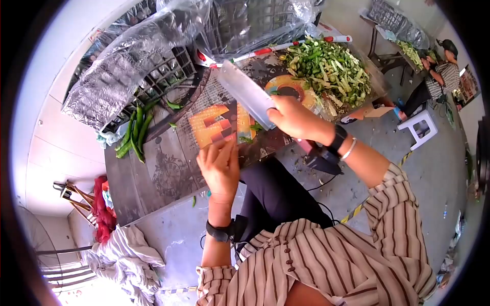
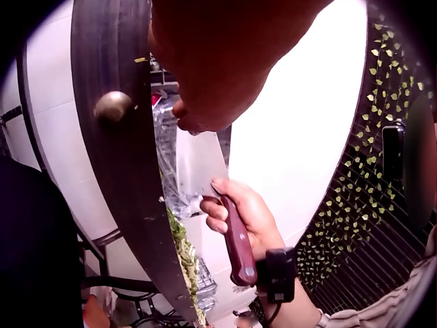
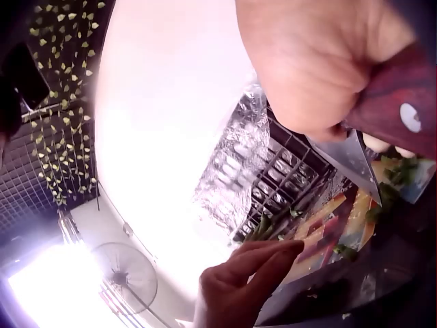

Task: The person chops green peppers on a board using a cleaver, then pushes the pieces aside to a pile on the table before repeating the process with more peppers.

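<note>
My right hand (image 1: 301, 120) grips a cleaver (image 1: 247, 94) by its dark red wooden handle (image 2: 239, 246), the broad blade raised over the patterned tabletop (image 1: 168, 183). To its left, my left hand (image 1: 220, 166) is at the table's near edge, fingers loosely bent and nothing visible in them. In the right wrist view the left hand's fingers (image 3: 256, 266) point toward the board's printed orange letters. Small green bits (image 1: 246, 139) lie below the blade. Whole long green peppers (image 1: 135, 130) rest at the left, and a heap of chopped green peppers (image 1: 332, 74) covers the right end.
Black plastic crates (image 1: 168, 71) wrapped in clear film stand along the table's back. A red and white strip (image 1: 273, 48) lies before them. At the far right, another person (image 1: 444, 76) works at a second table near a white stool (image 1: 419, 128). Crumpled cloth (image 1: 125, 255) lies lower left.
</note>
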`<state>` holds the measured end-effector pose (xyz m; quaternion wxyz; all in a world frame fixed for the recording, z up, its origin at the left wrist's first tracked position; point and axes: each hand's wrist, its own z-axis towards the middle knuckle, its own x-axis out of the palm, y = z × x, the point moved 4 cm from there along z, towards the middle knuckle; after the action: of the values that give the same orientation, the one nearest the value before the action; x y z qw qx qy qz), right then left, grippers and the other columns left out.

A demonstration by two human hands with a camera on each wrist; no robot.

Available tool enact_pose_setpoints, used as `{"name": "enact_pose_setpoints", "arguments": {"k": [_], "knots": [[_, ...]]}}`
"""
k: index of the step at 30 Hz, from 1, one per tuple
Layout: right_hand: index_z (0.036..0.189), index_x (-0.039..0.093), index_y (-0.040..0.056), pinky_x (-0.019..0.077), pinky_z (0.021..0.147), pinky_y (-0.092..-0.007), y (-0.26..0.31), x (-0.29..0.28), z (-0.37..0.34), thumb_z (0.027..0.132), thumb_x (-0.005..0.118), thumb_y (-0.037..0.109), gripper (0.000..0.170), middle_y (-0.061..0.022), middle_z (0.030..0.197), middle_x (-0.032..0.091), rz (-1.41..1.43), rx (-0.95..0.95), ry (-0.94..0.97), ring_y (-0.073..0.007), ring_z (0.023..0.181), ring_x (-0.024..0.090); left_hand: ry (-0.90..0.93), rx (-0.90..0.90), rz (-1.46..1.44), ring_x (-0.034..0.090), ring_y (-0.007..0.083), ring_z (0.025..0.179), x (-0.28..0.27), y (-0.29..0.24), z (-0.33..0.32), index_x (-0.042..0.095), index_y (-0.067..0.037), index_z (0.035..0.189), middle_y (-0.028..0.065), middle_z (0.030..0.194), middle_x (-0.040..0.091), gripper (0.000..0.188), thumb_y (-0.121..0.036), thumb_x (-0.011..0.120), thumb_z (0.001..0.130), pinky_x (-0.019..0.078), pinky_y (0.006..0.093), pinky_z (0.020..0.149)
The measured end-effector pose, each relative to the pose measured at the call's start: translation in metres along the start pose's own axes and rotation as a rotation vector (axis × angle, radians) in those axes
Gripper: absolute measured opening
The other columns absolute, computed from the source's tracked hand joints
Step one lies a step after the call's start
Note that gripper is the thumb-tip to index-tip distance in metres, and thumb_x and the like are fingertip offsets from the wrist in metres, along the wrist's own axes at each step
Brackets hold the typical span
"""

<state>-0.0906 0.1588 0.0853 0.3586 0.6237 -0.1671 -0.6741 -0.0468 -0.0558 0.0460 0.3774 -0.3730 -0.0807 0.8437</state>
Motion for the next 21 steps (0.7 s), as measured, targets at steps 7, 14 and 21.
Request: {"name": "enact_pose_setpoints", "arguments": {"k": [7, 14, 21], "knots": [[0.109, 0.052, -0.0044, 0.0429, 0.042, -0.0308, 0.012, 0.004, -0.042, 0.096, 0.048, 0.015, 0.024, -0.0042, 0.06, 0.054, 0.289, 0.207, 0.256, -0.0117, 0.045, 0.053, -0.069, -0.083, 0.051, 0.057, 0.0247, 0.089, -0.007, 0.011, -0.003, 0.075, -0.007, 0.098, 0.0051, 0.093, 0.066, 0.015, -0.007, 0.068, 0.084, 0.0441, 0.0365, 0.086], [0.105, 0.052, -0.0039, 0.0408, 0.039, -0.032, 0.009, 0.027, -0.037, 0.095, 0.046, 0.015, 0.023, -0.0057, 0.055, 0.053, 0.416, 0.302, 0.479, -0.0142, 0.041, 0.051, -0.035, -0.085, 0.1, 0.057, 0.0256, 0.091, -0.004, 0.017, -0.007, 0.074, -0.007, 0.098, 0.0053, 0.095, 0.065, 0.016, -0.008, 0.067, 0.084, 0.0443, 0.038, 0.085], [0.101, 0.053, -0.0029, 0.0421, 0.039, -0.0297, -0.036, -0.017, -0.029, 0.095, 0.051, 0.017, 0.021, -0.0022, 0.055, 0.052, 0.33, 0.392, 0.198, -0.0126, 0.041, 0.052, -0.055, -0.092, 0.094, 0.057, 0.0244, 0.088, -0.005, 0.011, -0.006, 0.075, -0.007, 0.096, 0.0043, 0.092, 0.066, 0.013, -0.007, 0.067, 0.085, 0.0469, 0.0348, 0.081]]}}
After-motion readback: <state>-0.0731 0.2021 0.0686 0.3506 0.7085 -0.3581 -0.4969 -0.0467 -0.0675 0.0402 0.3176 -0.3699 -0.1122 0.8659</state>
